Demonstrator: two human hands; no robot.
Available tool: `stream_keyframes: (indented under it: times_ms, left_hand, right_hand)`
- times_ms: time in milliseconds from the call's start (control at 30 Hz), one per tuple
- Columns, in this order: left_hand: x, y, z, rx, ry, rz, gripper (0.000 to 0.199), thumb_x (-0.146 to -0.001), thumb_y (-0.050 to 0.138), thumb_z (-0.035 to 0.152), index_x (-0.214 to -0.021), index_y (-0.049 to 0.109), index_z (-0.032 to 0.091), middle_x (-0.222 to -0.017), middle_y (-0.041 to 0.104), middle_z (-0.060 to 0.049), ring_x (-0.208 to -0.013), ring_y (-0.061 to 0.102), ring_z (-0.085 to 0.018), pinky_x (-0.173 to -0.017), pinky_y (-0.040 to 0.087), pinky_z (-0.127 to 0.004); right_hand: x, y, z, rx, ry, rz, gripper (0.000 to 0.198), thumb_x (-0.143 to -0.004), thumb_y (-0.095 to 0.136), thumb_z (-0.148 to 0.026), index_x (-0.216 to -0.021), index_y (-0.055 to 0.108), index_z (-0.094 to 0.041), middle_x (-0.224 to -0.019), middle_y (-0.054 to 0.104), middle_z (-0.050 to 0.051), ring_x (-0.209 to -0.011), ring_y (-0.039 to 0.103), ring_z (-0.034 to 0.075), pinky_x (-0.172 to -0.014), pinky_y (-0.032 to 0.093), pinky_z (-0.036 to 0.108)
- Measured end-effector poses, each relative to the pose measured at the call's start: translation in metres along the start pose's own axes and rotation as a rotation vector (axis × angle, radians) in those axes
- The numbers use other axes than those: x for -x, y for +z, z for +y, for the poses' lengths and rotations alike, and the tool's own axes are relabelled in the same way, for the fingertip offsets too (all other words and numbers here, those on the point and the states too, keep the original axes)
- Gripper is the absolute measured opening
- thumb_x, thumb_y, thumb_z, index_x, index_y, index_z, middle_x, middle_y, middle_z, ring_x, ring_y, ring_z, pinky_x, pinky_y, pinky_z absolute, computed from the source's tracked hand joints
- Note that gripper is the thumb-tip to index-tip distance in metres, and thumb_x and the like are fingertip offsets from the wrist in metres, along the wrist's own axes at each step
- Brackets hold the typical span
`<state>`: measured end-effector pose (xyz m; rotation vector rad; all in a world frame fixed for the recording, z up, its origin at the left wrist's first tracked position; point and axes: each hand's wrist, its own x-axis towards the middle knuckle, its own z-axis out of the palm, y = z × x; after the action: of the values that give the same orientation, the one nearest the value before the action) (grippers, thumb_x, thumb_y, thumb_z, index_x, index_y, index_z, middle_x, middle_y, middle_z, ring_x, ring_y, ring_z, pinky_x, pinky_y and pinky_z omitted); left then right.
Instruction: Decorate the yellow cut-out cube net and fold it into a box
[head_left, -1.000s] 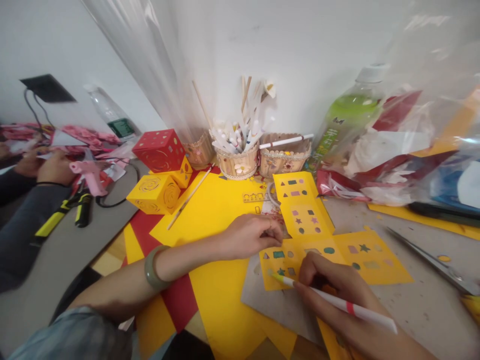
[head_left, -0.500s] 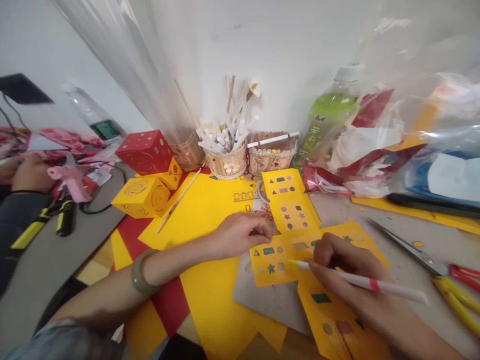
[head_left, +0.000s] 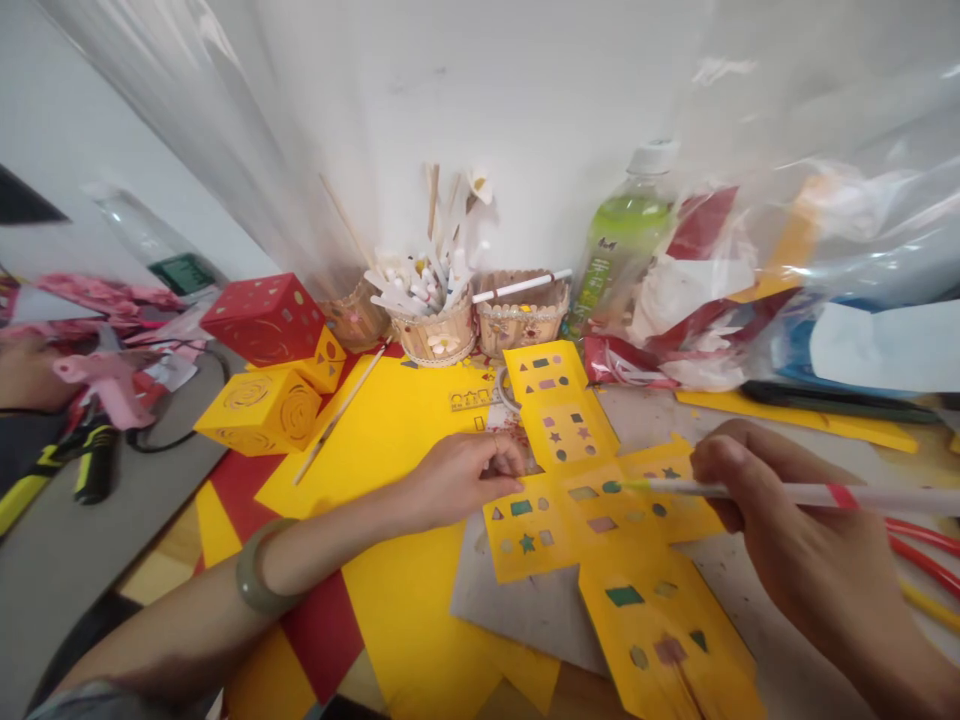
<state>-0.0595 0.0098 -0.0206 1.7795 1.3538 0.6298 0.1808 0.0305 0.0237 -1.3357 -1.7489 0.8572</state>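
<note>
My right hand (head_left: 810, 530) grips a white marker pen (head_left: 795, 492) with a red band, its yellowish tip pointing left. The tip is over the middle of a cross-shaped yellow paper cutout (head_left: 559, 545), close to a green oval shape; I cannot tell whether it touches. Small coloured stars, triangles, circles and rectangles fill the cutout's panels. My left hand (head_left: 476, 475) has its fingers curled, with the fingertips at the cutout's left edge, between its upper and left panels. A green bangle sits on the left wrist. Under the left forearm lies a large yellow sheet (head_left: 405, 540).
At the left stand a red box (head_left: 262, 318) and a yellow box (head_left: 259, 410). Behind are a basket of white pens (head_left: 442, 335), a second basket (head_left: 521, 315) and a green bottle (head_left: 622, 235). Scissor handles (head_left: 926, 550) lie right. Another person's hand (head_left: 30, 375) is beside a pink glue gun (head_left: 109, 385).
My right hand has moved up and right with the marker pen, uncovering more of the cutout's middle. The view has shifted slightly to the right. My left hand stays at the cutout's edge.
</note>
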Motion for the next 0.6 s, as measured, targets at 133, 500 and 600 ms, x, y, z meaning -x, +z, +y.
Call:
stream_keyframes:
  times_ms: [133,500,600]
  left_hand:
    - [0.002,-0.003,0.001,0.047,0.024,-0.068,0.008,-0.078,0.060,0.021,-0.083,0.062,0.015,-0.079,0.066,0.000,-0.069,0.058,-0.011,-0.063,0.043,-0.020]
    - [0.004,-0.005,0.003,0.002,0.114,-0.177,0.033,-0.078,0.060,0.017,-0.111,0.057,0.015,-0.080,0.067,-0.001,-0.073,0.061,-0.012,-0.069,0.046,-0.021]
    - [0.004,-0.007,0.004,-0.076,0.166,-0.201,0.032,-0.082,0.056,0.018,-0.113,0.058,0.016,-0.091,0.068,-0.003,-0.080,0.062,-0.013,-0.075,0.046,-0.023]
  right_hand:
    - [-0.007,-0.002,0.000,-0.011,0.021,0.050,0.038,-0.077,0.055,-0.050,-0.055,0.046,-0.021,-0.050,0.043,-0.002,-0.048,0.037,0.012,-0.043,0.026,0.025]
    - [-0.006,0.012,-0.001,-0.029,0.011,-0.215,0.026,-0.079,0.056,-0.035,-0.062,0.043,-0.020,-0.057,0.045,-0.004,-0.050,0.039,0.010,-0.043,0.031,0.021]
    - [-0.009,0.020,-0.001,-0.010,-0.006,-0.237,0.027,-0.078,0.056,-0.035,-0.060,0.042,-0.020,-0.054,0.044,-0.004,-0.047,0.037,0.009,-0.041,0.029,0.021]
